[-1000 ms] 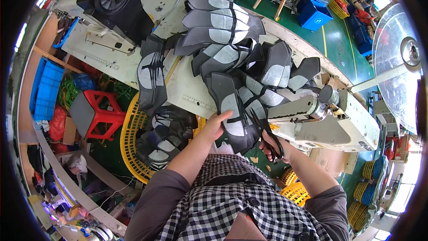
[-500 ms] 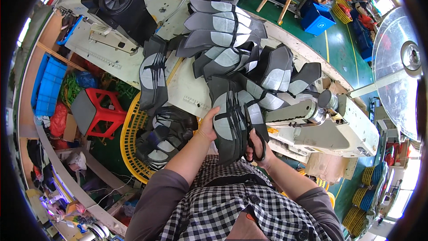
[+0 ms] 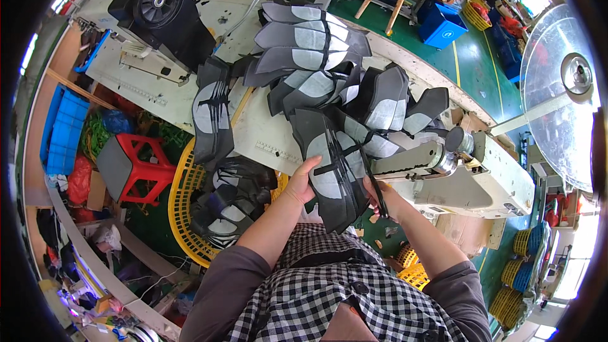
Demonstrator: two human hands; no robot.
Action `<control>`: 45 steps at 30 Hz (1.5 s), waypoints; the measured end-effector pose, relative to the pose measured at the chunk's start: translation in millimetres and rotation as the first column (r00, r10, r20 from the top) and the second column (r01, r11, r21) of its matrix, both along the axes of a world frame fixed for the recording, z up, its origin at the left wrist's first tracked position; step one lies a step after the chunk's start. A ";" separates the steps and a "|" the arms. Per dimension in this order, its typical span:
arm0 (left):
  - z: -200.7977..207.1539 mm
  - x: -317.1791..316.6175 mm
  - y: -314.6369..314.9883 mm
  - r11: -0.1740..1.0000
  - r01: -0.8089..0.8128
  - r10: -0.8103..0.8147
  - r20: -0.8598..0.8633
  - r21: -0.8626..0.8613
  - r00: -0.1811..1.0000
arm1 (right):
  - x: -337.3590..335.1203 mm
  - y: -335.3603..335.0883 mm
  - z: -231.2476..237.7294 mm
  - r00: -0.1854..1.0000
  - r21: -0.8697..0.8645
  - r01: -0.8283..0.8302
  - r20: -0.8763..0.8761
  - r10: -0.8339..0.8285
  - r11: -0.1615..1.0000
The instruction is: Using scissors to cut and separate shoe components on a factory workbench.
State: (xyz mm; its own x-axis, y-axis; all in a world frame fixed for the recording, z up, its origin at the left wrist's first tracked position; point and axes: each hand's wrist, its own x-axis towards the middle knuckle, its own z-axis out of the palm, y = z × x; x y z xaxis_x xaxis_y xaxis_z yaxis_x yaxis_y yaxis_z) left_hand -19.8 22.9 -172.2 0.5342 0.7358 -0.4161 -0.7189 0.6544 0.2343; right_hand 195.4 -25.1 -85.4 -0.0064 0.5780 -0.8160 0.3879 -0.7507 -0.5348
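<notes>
A bundle of dark grey cut pieces with pale grey patches (image 3: 325, 185), possibly shoe parts, hangs over the table edge, held together by black strips. My left hand (image 3: 304, 180) grips its left side, thumb on top of a pale patch. At the bundle's right edge, my right hand (image 3: 386, 201) is closed on black scissors (image 3: 379, 197); the blades lie along the bundle and are hard to make out. Several similar bundles (image 3: 304, 41) lie beyond on the white table (image 3: 269, 123). Another tied bundle (image 3: 212, 114) lies to the left.
A yellow basket (image 3: 180, 215) with more dark pieces stands at lower left, beside a red and grey stool (image 3: 136, 168). A white sewing machine (image 3: 481, 183) stands on the right. Another machine with a black wheel cover (image 3: 161, 16) is at upper left.
The bundle's lower end has swung to the right. My right hand has moved right with the scissors, which now look narrower and edge-on. My left hand still grips the bundle.
</notes>
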 end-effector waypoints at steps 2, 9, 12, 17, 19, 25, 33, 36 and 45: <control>-2.4 -2.9 -0.7 1.000 0.007 -0.007 -0.045 0.010 0.999 | 5.0 0.6 -18.3 0.977 0.216 -0.150 0.180 0.112 0.965; 3.6 -5.2 -11.5 0.997 0.017 -0.015 -0.027 0.071 1.000 | -14.7 -16.9 -2.8 0.946 0.185 -0.268 0.238 0.222 0.945; 12.2 -4.3 -5.0 0.995 0.027 -0.019 -0.081 0.100 0.997 | -26.7 -11.4 -0.4 0.986 0.057 0.147 -0.084 -0.142 0.988; 21.0 -25.4 -11.5 0.998 0.037 -0.030 -0.144 0.050 0.989 | -27.2 -7.0 7.0 0.943 0.044 0.152 -0.305 -0.131 0.987; 29.6 -36.9 -24.0 0.969 -0.006 0.092 -0.335 0.248 0.938 | -25.0 -18.0 12.5 0.955 0.115 0.106 -0.290 -0.069 0.988; 125.0 -182.0 12.6 0.909 0.067 0.181 -0.534 0.412 0.826 | -30.6 -54.2 17.6 0.948 0.152 0.066 -0.317 -0.014 0.986; 26.0 -294.6 156.2 0.908 0.267 0.384 -0.898 0.324 -0.214 | -45.6 -79.2 3.1 0.964 0.136 0.048 -0.264 -0.010 0.990; -28.1 -325.9 156.4 0.811 0.311 0.584 -0.723 0.496 -0.369 | -53.8 -83.1 -0.7 0.948 0.083 0.091 -0.313 -0.061 0.992; 64.0 -199.1 116.4 0.638 0.416 0.740 -0.367 0.648 -0.564 | -24.5 -122.1 -6.6 0.997 0.299 -0.061 0.059 0.045 0.952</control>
State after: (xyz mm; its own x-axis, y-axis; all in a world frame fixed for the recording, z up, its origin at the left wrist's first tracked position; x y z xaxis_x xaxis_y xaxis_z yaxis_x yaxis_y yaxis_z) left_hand -218.9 139.4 -108.1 -0.2920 0.7761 0.5589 0.8446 -0.0650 0.5315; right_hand 170.8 -147.2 -92.0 -0.0070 0.7965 -0.6046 0.4553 -0.5358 -0.7111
